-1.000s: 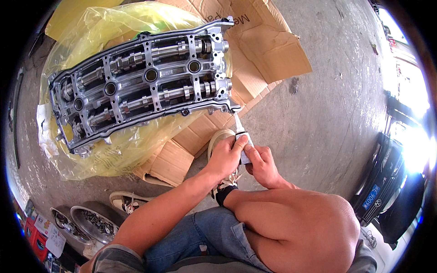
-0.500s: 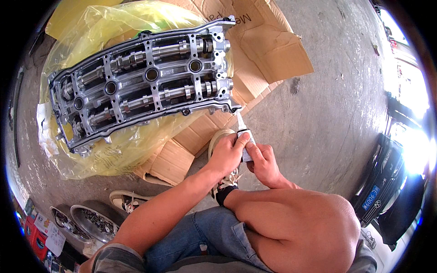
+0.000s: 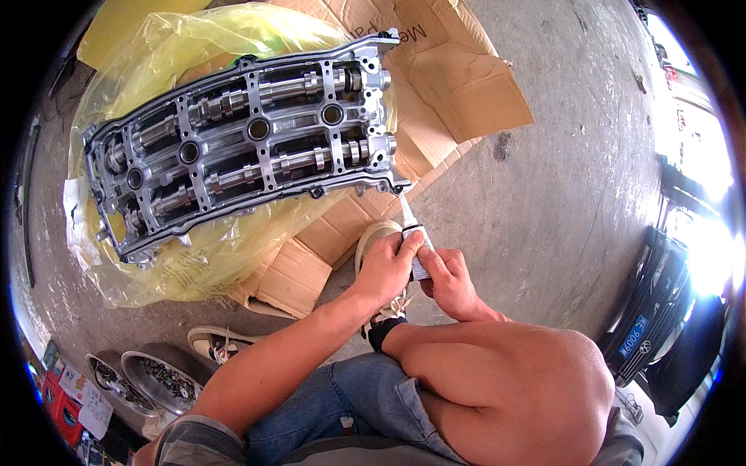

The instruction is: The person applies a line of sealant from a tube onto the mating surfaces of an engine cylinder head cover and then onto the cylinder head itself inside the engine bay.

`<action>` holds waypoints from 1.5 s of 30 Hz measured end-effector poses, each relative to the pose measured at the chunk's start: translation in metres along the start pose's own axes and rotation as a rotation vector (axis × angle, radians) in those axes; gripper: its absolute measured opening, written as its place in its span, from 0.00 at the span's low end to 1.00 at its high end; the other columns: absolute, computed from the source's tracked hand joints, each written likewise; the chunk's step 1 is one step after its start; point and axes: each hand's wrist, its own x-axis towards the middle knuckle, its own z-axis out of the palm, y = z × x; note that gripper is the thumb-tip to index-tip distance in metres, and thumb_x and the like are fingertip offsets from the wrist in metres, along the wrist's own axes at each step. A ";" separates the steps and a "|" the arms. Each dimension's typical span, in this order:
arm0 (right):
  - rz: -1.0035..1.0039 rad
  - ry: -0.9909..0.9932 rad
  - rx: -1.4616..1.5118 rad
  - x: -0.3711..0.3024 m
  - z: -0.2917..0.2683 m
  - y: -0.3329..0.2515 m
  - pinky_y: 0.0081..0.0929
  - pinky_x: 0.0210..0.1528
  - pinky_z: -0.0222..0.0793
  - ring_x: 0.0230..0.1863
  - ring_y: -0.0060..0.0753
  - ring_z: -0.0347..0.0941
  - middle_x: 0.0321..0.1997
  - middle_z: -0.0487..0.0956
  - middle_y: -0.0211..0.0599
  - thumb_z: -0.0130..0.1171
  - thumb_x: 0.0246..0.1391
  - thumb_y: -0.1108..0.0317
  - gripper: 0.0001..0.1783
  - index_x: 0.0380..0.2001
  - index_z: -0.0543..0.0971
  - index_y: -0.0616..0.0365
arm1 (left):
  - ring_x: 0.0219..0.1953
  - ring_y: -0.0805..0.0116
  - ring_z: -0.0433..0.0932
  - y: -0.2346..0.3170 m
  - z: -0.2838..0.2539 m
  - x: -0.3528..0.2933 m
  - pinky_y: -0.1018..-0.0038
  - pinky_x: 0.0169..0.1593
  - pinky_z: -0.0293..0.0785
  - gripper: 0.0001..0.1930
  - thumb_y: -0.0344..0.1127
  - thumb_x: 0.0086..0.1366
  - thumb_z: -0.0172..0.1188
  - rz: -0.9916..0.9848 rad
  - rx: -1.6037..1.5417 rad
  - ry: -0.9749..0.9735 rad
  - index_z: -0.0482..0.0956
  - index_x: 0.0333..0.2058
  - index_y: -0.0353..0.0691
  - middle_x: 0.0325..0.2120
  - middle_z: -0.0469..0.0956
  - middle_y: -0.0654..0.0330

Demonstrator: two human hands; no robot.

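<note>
Both hands hold a tube of sealant [image 3: 420, 266] with a clear tapered nozzle [image 3: 407, 211]. My left hand [image 3: 385, 267] is closed round its upper part, thumb pressed on it. Fingers of my right hand [image 3: 450, 281] pinch the tube's lower end. The nozzle points up to the near right corner of a cylinder head [image 3: 225, 144] with two camshafts [image 3: 284, 162]; whether its tip touches the metal I cannot tell. A dark line runs along the cylinder head's rim. Under it lie a yellow plastic bag [image 3: 186, 273] and flattened cardboard [image 3: 295, 268].
Two metal bowls [image 3: 134, 356] with small metal parts stand at the lower left. A black car bumper [image 3: 651, 303] with a blue plate lies at the right. My shoes [image 3: 371, 237] rest on the concrete floor [image 3: 536, 210], one close to the cardboard's edge.
The tube's nozzle has shifted very slightly to the left along the cylinder head's corner. Both hands keep their grip on the tube.
</note>
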 end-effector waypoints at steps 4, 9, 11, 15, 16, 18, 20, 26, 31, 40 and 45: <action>0.077 -0.049 0.189 0.002 0.001 0.004 0.22 0.16 0.51 0.15 0.17 0.57 0.13 0.65 0.24 0.44 0.63 0.59 0.23 0.19 0.71 0.63 | 0.25 0.78 0.67 0.002 0.000 -0.003 0.76 0.29 0.66 0.20 0.46 0.69 0.48 -0.061 -0.011 0.012 0.75 0.30 0.33 0.22 0.72 0.65; 0.214 -0.160 0.326 -0.011 -0.012 0.010 0.20 0.16 0.47 0.15 0.15 0.55 0.14 0.64 0.22 0.48 0.60 0.59 0.19 0.19 0.72 0.60 | 0.24 0.69 0.73 0.011 -0.003 -0.025 0.68 0.31 0.70 0.22 0.49 0.67 0.49 0.142 0.094 0.014 0.76 0.31 0.31 0.21 0.76 0.54; 0.197 -0.170 0.229 -0.024 -0.028 0.011 0.20 0.16 0.48 0.15 0.16 0.56 0.14 0.65 0.23 0.50 0.58 0.59 0.19 0.20 0.73 0.61 | 0.24 0.64 0.75 0.014 0.011 -0.031 0.66 0.31 0.70 0.23 0.50 0.67 0.49 0.183 0.123 -0.002 0.76 0.31 0.31 0.21 0.76 0.50; 0.040 -0.170 0.152 -0.018 -0.018 0.008 0.19 0.18 0.54 0.17 0.16 0.60 0.16 0.69 0.26 0.52 0.57 0.61 0.17 0.20 0.74 0.62 | 0.22 0.53 0.74 0.017 0.004 -0.033 0.64 0.30 0.69 0.22 0.50 0.66 0.49 0.260 0.153 0.050 0.74 0.32 0.31 0.20 0.75 0.47; -0.031 -0.157 0.094 -0.015 -0.016 0.008 0.19 0.19 0.54 0.17 0.16 0.60 0.16 0.69 0.26 0.52 0.58 0.62 0.16 0.21 0.74 0.62 | 0.22 0.51 0.74 0.020 0.000 -0.033 0.64 0.29 0.69 0.22 0.50 0.67 0.49 0.315 0.167 0.074 0.73 0.33 0.31 0.19 0.74 0.47; -0.152 -0.130 -0.014 -0.008 -0.016 0.009 0.18 0.19 0.55 0.18 0.16 0.60 0.17 0.70 0.26 0.52 0.58 0.63 0.15 0.23 0.75 0.63 | 0.25 0.52 0.73 0.029 -0.008 -0.036 0.65 0.32 0.69 0.20 0.47 0.66 0.50 0.299 0.157 0.047 0.71 0.36 0.31 0.23 0.74 0.48; -0.295 -0.016 -0.037 -0.003 -0.010 -0.004 0.17 0.22 0.57 0.21 0.15 0.61 0.22 0.72 0.26 0.52 0.59 0.65 0.12 0.30 0.75 0.64 | 0.29 0.56 0.73 0.039 -0.007 -0.039 0.67 0.35 0.69 0.19 0.44 0.66 0.52 0.527 0.102 0.152 0.69 0.43 0.30 0.30 0.72 0.48; -0.691 0.329 -0.056 0.043 -0.042 -0.056 0.14 0.22 0.52 0.21 0.13 0.57 0.21 0.68 0.24 0.49 0.62 0.60 0.13 0.36 0.75 0.60 | 0.30 0.59 0.71 0.060 -0.022 -0.060 0.67 0.38 0.68 0.20 0.39 0.65 0.52 0.570 0.189 0.205 0.64 0.49 0.31 0.35 0.68 0.48; -0.707 0.404 0.185 0.053 -0.052 -0.155 0.15 0.20 0.49 0.19 0.14 0.56 0.19 0.65 0.24 0.47 0.63 0.55 0.16 0.33 0.73 0.57 | 0.35 0.51 0.75 0.071 -0.046 -0.087 0.62 0.39 0.70 0.17 0.39 0.63 0.53 0.459 0.368 -0.117 0.66 0.48 0.38 0.33 0.73 0.48; -0.319 0.464 -0.062 -0.013 -0.168 -0.163 0.17 0.14 0.55 0.14 0.17 0.60 0.16 0.65 0.24 0.51 0.59 0.52 0.15 0.28 0.68 0.52 | 0.30 0.57 0.79 0.223 -0.280 -0.242 0.63 0.34 0.73 0.16 0.41 0.65 0.52 0.231 0.828 0.534 0.70 0.46 0.38 0.25 0.79 0.51; 0.147 0.517 0.148 -0.225 -0.114 -0.179 0.21 0.11 0.55 0.14 0.21 0.61 0.18 0.67 0.24 0.47 0.60 0.52 0.11 0.31 0.73 0.43 | 0.32 0.53 0.77 0.189 -0.347 -0.514 0.61 0.35 0.70 0.13 0.39 0.64 0.50 -0.094 0.463 1.359 0.71 0.37 0.33 0.29 0.77 0.47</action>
